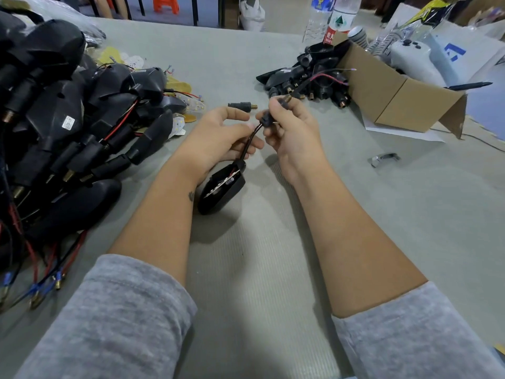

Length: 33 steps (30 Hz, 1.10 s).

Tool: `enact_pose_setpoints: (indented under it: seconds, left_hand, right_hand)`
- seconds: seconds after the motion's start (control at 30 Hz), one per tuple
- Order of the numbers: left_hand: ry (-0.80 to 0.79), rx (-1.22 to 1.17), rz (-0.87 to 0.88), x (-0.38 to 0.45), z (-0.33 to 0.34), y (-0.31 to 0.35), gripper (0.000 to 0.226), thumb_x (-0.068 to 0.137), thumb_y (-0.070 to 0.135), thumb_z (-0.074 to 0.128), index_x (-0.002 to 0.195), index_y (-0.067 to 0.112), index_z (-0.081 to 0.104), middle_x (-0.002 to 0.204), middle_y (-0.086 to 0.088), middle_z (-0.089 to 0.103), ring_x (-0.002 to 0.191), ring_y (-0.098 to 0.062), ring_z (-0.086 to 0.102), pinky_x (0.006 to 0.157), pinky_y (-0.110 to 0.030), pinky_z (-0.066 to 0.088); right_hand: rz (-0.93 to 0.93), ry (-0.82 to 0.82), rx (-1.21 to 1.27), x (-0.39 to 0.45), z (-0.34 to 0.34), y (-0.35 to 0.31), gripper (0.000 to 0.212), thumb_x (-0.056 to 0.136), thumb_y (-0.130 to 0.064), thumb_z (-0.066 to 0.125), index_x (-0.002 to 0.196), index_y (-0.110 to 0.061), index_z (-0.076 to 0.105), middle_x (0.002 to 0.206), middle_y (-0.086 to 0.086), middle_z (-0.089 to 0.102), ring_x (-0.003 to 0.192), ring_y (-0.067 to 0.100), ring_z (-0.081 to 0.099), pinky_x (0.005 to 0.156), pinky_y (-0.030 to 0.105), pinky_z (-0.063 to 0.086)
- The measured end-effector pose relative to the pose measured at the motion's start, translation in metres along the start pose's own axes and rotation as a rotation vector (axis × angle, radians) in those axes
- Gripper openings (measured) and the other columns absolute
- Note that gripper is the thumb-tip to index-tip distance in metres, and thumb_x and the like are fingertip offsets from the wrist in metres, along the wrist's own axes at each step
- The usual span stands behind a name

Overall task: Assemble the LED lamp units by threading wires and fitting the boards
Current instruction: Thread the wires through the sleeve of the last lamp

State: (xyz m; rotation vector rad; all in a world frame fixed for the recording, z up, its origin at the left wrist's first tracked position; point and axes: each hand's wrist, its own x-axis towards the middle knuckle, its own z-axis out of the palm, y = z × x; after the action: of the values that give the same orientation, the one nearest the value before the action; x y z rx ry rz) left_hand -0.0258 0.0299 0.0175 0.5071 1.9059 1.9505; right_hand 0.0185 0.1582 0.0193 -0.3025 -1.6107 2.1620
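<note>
A black lamp housing [221, 188] with an LED board [218, 187] inside hangs just above the grey table mat, below my hands. Its red and black wires [250, 140] rise from it between my hands. My left hand [218, 135] pinches the wires where they enter a black threaded stem [269, 119]. My right hand [292, 127] grips that stem, whose brass tip sticks out above my fingers. A second black stem with a brass thread [241, 105] lies on the mat just beyond my left hand.
A big heap of wired lamp units [68, 127] fills the left side, with loose LED boards [180, 121] at its edge. Empty housings and stems [314, 80] are piled far right beside a cardboard box [396, 97]. A small metal clip [384, 158] lies to the right.
</note>
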Motion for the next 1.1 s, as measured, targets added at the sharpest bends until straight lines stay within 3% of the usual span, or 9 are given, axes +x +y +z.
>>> enact_pose_setpoints:
  seconds: [0.13, 0.27, 0.4, 0.5, 0.7, 0.87, 0.97, 1.1]
  left_hand:
    - [0.046, -0.026, -0.060, 0.000, -0.003, 0.001, 0.010, 0.091, 0.004, 0.057, 0.096, 0.013, 0.056, 0.080, -0.012, 0.072, 0.069, -0.025, 0.070, 0.069, -0.034, 0.057]
    - [0.013, -0.006, -0.050, 0.000, -0.004, -0.001, 0.009, 0.091, -0.001, 0.059, 0.087, 0.007, 0.062, 0.066, -0.005, 0.068, 0.062, -0.018, 0.068, 0.063, -0.026, 0.057]
    - [-0.006, 0.077, -0.039, 0.001, -0.005, -0.003, 0.012, 0.093, 0.012, 0.061, 0.085, 0.012, 0.070, 0.066, -0.001, 0.068, 0.063, -0.016, 0.067, 0.070, -0.026, 0.057]
    - [0.023, 0.091, -0.003, -0.001, -0.005, -0.002, 0.016, 0.097, 0.019, 0.057, 0.088, 0.017, 0.071, 0.071, -0.005, 0.064, 0.056, -0.021, 0.064, 0.057, -0.027, 0.056]
    - [0.021, 0.160, 0.062, -0.007, 0.003, 0.003, 0.015, 0.099, 0.015, 0.053, 0.095, 0.013, 0.067, 0.072, -0.011, 0.058, 0.043, -0.016, 0.049, 0.046, -0.022, 0.049]
    - [0.084, 0.188, 0.058, -0.006, 0.005, 0.001, 0.010, 0.097, 0.019, 0.056, 0.089, 0.014, 0.060, 0.071, -0.008, 0.065, 0.043, -0.017, 0.054, 0.044, -0.023, 0.049]
    - [0.086, 0.096, 0.037, -0.003, 0.001, 0.001, 0.007, 0.094, 0.022, 0.062, 0.092, 0.017, 0.058, 0.076, -0.007, 0.069, 0.052, -0.020, 0.062, 0.050, -0.028, 0.053]
    - [0.021, -0.022, -0.024, -0.005, -0.008, 0.003, 0.021, 0.088, 0.016, 0.069, 0.107, 0.018, 0.058, 0.092, -0.010, 0.071, 0.071, -0.025, 0.071, 0.063, -0.035, 0.060]
  right_hand:
    - [-0.009, 0.033, 0.161, 0.001, -0.001, -0.001, 0.008, 0.101, -0.015, 0.049, 0.094, -0.019, 0.048, 0.085, 0.011, 0.067, 0.058, 0.014, 0.054, 0.055, 0.022, 0.044]
    - [-0.030, 0.026, 0.299, 0.003, -0.003, -0.002, 0.005, 0.103, -0.013, 0.045, 0.099, -0.017, 0.044, 0.087, 0.014, 0.064, 0.063, 0.018, 0.058, 0.061, 0.023, 0.051]
    - [-0.046, 0.070, 0.390, 0.004, -0.002, -0.002, 0.005, 0.103, -0.012, 0.044, 0.099, -0.016, 0.045, 0.087, 0.017, 0.063, 0.064, 0.019, 0.060, 0.064, 0.024, 0.054]
    - [-0.045, 0.087, 0.441, 0.005, -0.002, -0.003, 0.006, 0.103, -0.013, 0.044, 0.098, -0.015, 0.046, 0.087, 0.019, 0.062, 0.066, 0.019, 0.063, 0.066, 0.025, 0.057]
    - [0.033, -0.050, 0.282, -0.001, 0.001, -0.003, 0.009, 0.100, -0.007, 0.049, 0.108, -0.007, 0.044, 0.080, 0.015, 0.063, 0.059, 0.015, 0.061, 0.060, 0.022, 0.054]
    - [-0.003, -0.078, 0.108, -0.003, 0.001, -0.001, 0.019, 0.096, 0.001, 0.054, 0.111, -0.005, 0.044, 0.082, 0.015, 0.063, 0.064, 0.016, 0.059, 0.065, 0.023, 0.054]
    - [-0.035, -0.029, 0.110, -0.001, 0.002, 0.002, 0.024, 0.096, 0.003, 0.053, 0.116, -0.005, 0.041, 0.082, 0.017, 0.063, 0.065, 0.019, 0.061, 0.069, 0.027, 0.056]
    - [-0.070, 0.070, 0.216, 0.003, -0.001, 0.003, 0.024, 0.096, 0.004, 0.052, 0.114, -0.006, 0.040, 0.077, 0.013, 0.061, 0.061, 0.015, 0.059, 0.066, 0.025, 0.055]
